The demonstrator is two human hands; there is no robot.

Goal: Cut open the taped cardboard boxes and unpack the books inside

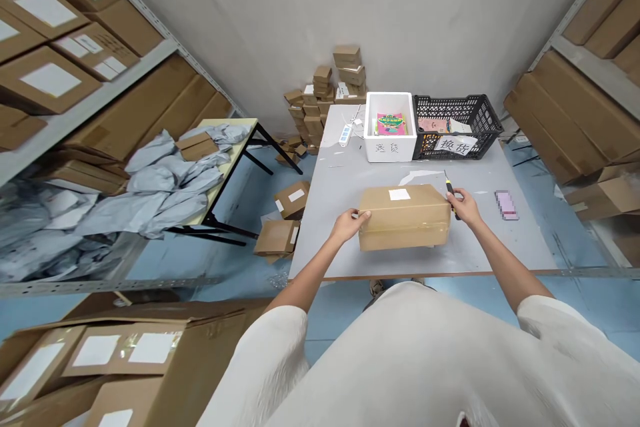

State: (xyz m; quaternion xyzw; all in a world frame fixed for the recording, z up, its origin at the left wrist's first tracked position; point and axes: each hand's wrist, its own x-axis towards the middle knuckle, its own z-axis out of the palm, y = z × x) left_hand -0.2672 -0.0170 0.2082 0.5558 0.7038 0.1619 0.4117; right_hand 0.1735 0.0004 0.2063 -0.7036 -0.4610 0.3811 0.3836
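A closed brown cardboard box [404, 219] with a small white label on top is over the front part of the grey table [330, 177]. My left hand [349, 224] grips its left end, thumb on the top edge and fingers behind the side. At the box's right end, my right hand [465, 205] is closed round a black-and-yellow screwdriver [449, 185], its thin metal shaft pointing up and away. The right fingers are close to the box's corner; whether they touch it I cannot tell. Clear tape shows along the box's front face.
At the table's back stand a white foam box [391, 148] and a black plastic crate [463, 147], both with packets inside. A pink phone [507, 205] lies right; a power strip [345, 135] lies back left. Cartons and grey parcels [160, 177] fill shelves and a side table.
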